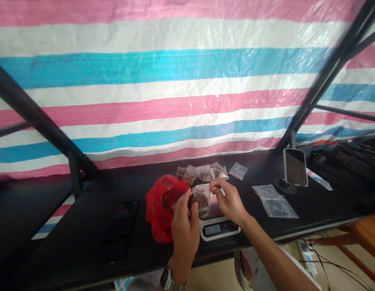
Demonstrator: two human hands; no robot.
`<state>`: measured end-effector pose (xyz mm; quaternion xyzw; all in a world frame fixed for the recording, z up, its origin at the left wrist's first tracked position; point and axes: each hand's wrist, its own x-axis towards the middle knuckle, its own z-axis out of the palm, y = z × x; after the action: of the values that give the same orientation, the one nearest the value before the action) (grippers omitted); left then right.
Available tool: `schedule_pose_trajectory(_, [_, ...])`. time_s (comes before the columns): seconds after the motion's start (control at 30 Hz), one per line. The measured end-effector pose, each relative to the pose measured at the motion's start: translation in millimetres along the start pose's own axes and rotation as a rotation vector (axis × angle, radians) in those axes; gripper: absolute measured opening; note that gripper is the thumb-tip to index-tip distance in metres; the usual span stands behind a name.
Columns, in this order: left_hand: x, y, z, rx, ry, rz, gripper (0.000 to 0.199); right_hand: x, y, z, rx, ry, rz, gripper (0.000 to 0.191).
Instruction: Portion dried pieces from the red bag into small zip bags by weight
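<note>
A small clear zip bag (201,202) with brown dried bits inside is held over the metal plate of a kitchen scale (220,229). My right hand (230,202) pinches the bag's upper right corner. My left hand (186,226), with a watch on the wrist, has its fingers and thumb closed at the bag's left edge; a dark patch between them is unclear. Just left of that hand stands an open red plastic bag (159,210), with dark brown contents partly showing. The scale's display is lit, but its digits are too small to read.
Several filled zip bags (205,173) lie in a row behind the scale. Flat clear bags (275,201) and another small bag (238,171) lie to the right. A phone on a stand (295,167) is at the right, and a dark flat object (123,222) at the left. Striped sheeting (175,97) hangs behind.
</note>
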<state>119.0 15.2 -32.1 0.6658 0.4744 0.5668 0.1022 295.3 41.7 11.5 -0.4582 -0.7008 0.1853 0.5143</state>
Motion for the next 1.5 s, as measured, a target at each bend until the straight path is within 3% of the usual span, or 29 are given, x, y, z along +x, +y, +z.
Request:
schedule_pose_trajectory(0.13, [0.9,2.8,4.6,-0.092,0.021,-0.038,0.025,-9.2,-8.7,8.8,0.031,0.079,-0.046,0.021])
schedule_pose_trajectory(0.27, [3.8,9.5,2.2,-0.207,0.035,-0.114,0.026,-17.8,-10.8,14.4,0.119,0.168,-0.059,0.007])
schedule_pose_trajectory(0.4, [6.7,14.0,-1.0,-0.239,0.083,-0.192,0.031,-22.2,-11.3,18.3,0.212,0.164,-0.043,0.020])
schedule_pose_trajectory(0.6, [9.2,15.7,-2.5,-0.236,0.049,-0.199,0.037,-24.0,-11.8,24.2,0.229,0.209,-0.011,0.015])
schedule_pose_trajectory(0.77, [7.6,13.8,1.0,-0.274,0.055,-0.277,0.036,-24.2,-15.4,28.0,0.262,0.146,0.002,0.034])
schedule_pose_trajectory(0.97, [6.1,9.3,1.1,-0.333,-0.019,-0.293,0.033,-22.6,-21.3,30.9,0.316,0.166,0.051,0.023])
schedule_pose_trajectory(1.13, [6.6,7.9,-0.9,-0.361,-0.012,-0.305,0.033,-22.0,-24.6,33.3,0.340,0.108,0.075,0.032])
schedule_pose_trajectory(1.33, [7.1,8.5,-3.6,-0.401,-0.059,-0.290,0.026,-24.0,-29.9,35.9,0.337,0.135,0.034,0.025])
schedule_pose_trajectory(1.5, [9.9,8.3,-8.2,-0.454,-0.089,-0.250,0.021,-24.3,-31.0,37.2,0.451,0.087,0.100,0.034])
